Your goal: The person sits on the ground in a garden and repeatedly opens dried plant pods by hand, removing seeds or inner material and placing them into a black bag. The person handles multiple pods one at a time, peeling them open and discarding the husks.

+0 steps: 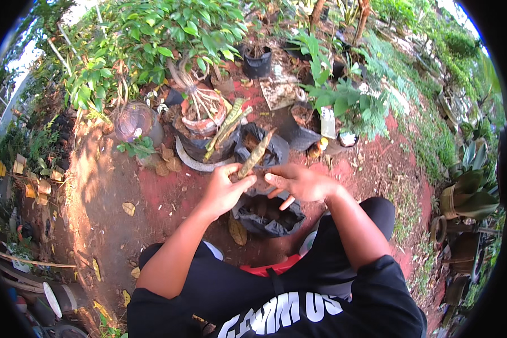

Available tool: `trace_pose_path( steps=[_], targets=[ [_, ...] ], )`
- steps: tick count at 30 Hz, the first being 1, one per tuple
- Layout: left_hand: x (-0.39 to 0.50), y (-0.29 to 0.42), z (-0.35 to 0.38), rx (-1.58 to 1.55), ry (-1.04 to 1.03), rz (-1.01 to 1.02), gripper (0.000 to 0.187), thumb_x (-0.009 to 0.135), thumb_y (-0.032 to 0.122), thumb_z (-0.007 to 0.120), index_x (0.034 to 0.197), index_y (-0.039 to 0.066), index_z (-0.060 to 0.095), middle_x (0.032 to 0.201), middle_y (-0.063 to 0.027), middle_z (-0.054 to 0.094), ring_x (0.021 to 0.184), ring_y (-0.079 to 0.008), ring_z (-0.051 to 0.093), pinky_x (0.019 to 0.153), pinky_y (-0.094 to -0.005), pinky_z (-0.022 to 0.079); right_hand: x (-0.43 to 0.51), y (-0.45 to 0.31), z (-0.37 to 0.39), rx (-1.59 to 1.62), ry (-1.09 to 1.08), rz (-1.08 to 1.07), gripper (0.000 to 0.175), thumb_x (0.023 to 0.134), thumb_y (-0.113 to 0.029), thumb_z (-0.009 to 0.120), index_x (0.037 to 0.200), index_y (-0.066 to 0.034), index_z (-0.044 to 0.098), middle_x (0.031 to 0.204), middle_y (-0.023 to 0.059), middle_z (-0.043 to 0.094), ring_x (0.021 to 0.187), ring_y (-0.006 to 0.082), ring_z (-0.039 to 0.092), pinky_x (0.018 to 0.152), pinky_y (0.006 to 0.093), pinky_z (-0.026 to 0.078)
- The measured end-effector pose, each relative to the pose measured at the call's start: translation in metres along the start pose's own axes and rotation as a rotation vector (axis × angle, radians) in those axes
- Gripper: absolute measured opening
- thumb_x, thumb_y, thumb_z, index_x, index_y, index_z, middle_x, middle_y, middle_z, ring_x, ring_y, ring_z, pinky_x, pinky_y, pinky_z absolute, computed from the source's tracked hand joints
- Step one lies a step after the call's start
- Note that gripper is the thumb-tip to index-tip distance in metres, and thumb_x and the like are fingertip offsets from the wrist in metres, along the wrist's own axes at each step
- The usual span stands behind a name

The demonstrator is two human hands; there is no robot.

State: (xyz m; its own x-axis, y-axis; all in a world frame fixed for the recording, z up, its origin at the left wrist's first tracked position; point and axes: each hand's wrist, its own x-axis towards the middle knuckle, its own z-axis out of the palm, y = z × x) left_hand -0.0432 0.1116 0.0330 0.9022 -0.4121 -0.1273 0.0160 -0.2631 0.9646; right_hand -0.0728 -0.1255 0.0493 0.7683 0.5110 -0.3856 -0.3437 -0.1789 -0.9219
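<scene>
My left hand (227,186) holds the lower end of a mottled green-brown leaf cutting (257,154) between thumb and fingers, its pointed tip upward and to the right. Just right of it is my right hand (300,183), fingers spread, holding nothing. Below both hands an open black plastic grow bag (270,215) with dark contents stands on the ground. Behind the cutting is another black bag (279,148) with brown fibrous matter in it. More long mottled leaf pieces (228,126) lie across the rim of a black planter (190,145).
Behind that planter's rim sits a potted plant with exposed roots (198,105). A round root-covered pot (136,122) stands left of it. To the right are a black planting bag (304,122) and a pale rectangular object (328,122). A dry leaf (237,230) lies beside the near bag.
</scene>
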Motion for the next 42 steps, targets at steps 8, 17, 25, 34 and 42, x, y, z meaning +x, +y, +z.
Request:
trace_pose_path(
  steps=[8,17,25,34,42],
  targets=[
    [0.003,0.004,-0.001,-0.119,0.025,0.137,0.017,0.095,0.013,0.073,0.099,-0.003,0.070,0.087,0.0006,0.068,0.080,-0.0050,0.058,0.070,-0.0261,0.049,0.010,-0.006,-0.005,0.081,0.011,-0.080,0.052,0.107,-0.044,0.055,0.123,0.0030,0.067,0.104,0.0141,0.076,0.090,0.0173,0.072,0.078,0.0317,0.059],
    [0.023,0.031,-0.012,-0.268,0.104,0.321,0.019,0.096,0.017,0.076,0.104,0.001,0.071,0.086,0.0036,0.066,0.074,-0.0039,0.058,0.065,-0.0233,0.046,0.028,-0.060,-0.001,0.145,0.204,-0.246,0.030,0.105,-0.027,0.064,0.106,0.0000,0.077,0.088,0.0012,0.073,0.065,0.0051,0.052,0.060,0.0229,0.040],
    [0.046,0.040,-0.022,-0.570,0.106,0.256,0.016,0.101,0.017,0.069,0.111,0.006,0.068,0.091,0.0027,0.066,0.075,-0.0066,0.061,0.065,-0.0245,0.047,0.058,-0.085,-0.005,0.231,0.235,-0.417,0.036,0.110,-0.031,0.054,0.093,-0.0046,0.072,0.068,-0.0068,0.052,0.056,0.0049,0.036,0.053,0.0247,0.030],
    [0.072,0.048,-0.026,-0.644,0.079,0.292,0.026,0.103,0.024,0.066,0.119,0.004,0.070,0.089,0.0017,0.068,0.074,-0.0057,0.059,0.066,-0.0236,0.046,0.080,-0.084,-0.005,0.157,0.149,-0.418,0.048,0.113,-0.047,0.038,0.095,-0.0088,0.060,0.074,-0.0040,0.052,0.062,0.0072,0.040,0.057,0.0255,0.033],
    [0.076,0.049,-0.026,-0.543,0.162,0.301,0.020,0.103,0.018,0.066,0.117,0.003,0.070,0.102,0.0011,0.070,0.085,-0.0081,0.064,0.071,-0.0252,0.050,0.076,-0.086,-0.015,-0.329,0.146,-0.649,0.033,0.105,-0.027,0.063,0.110,0.0059,0.062,0.093,0.0085,0.071,0.083,0.0214,0.066,0.079,0.0382,0.051]
  ],
)
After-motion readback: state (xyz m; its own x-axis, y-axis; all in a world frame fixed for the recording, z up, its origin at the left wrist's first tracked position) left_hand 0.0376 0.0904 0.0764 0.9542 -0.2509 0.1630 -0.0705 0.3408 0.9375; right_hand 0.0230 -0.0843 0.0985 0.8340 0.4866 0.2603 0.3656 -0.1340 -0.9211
